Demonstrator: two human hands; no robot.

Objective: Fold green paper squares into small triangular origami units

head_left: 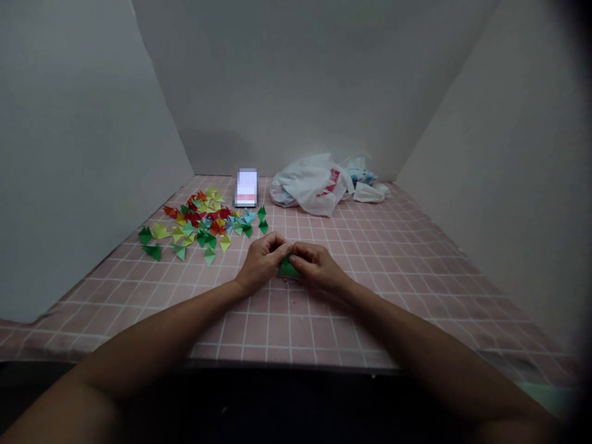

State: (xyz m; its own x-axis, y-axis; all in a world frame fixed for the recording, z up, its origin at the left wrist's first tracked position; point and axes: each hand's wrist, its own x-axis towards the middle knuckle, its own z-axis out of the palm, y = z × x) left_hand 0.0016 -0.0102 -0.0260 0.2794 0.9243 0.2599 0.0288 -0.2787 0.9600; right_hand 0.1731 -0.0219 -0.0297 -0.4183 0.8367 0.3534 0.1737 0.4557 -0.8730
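Both hands meet over the middle of the table, fingertips close together. My left hand [263, 259] is closed in a pinch at the left side of a piece of green paper [289, 269]. From the right, my right hand [319, 264] pinches the same paper between thumb and fingers. The fingers hide much of the paper, so its folded shape is unclear. Just beneath it, a few small coloured edges [291, 281] show near the tablecloth. To the left lie many folded paper cranes [203, 225] in red, orange, yellow, green and light blue.
A pink checked tablecloth [259, 336] covers the table. At the back a lit phone [246, 188] stands upright, its screen blurred. Right of it lie a white plastic bag [309, 182] with red print and a crumpled white and blue packet [365, 179]. Pale walls enclose three sides.
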